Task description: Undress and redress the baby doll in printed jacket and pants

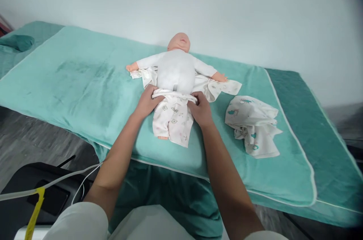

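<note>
Fingers of your left hand (148, 100) and right hand (200, 109) grip opposite sides of the pants (173, 120) at the waist, equally near; the doll (176, 69) wearing them lies across the bed (93, 77), head by its far edge.

Head view | texts, labels, brands — none readable | numbers, signs — none readable anywhere
</note>
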